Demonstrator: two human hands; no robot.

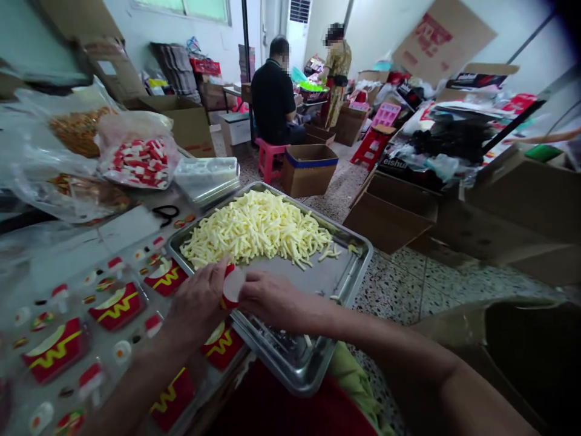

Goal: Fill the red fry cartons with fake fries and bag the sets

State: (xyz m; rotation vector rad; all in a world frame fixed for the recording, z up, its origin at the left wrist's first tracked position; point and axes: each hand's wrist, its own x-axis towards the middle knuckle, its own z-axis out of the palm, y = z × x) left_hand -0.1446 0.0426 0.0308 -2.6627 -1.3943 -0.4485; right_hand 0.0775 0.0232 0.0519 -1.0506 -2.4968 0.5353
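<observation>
A small red french fry carton (233, 284) with a pale, whitish face is between my hands, over the near left edge of a metal tray (363, 266). My left hand (196, 300) is closed round its left side. The curled fingers of my right hand (276, 303) grip its right edge. Behind them in the tray lies a heap of pale yellow toy-like french fries (258, 227), with a few loose pieces at its right. To the left, red fry cartons with a yellow zigzag (118, 307) lie in rows among small food-shaped pieces.
Black-handled scissors (166, 213), a bag of red and white pieces (140, 162) and stacked transparent plastic trays (209, 178) stand beyond the rows. Open cardboard boxes (394, 209) stand on the floor at right. Two people (272, 97) work farther back.
</observation>
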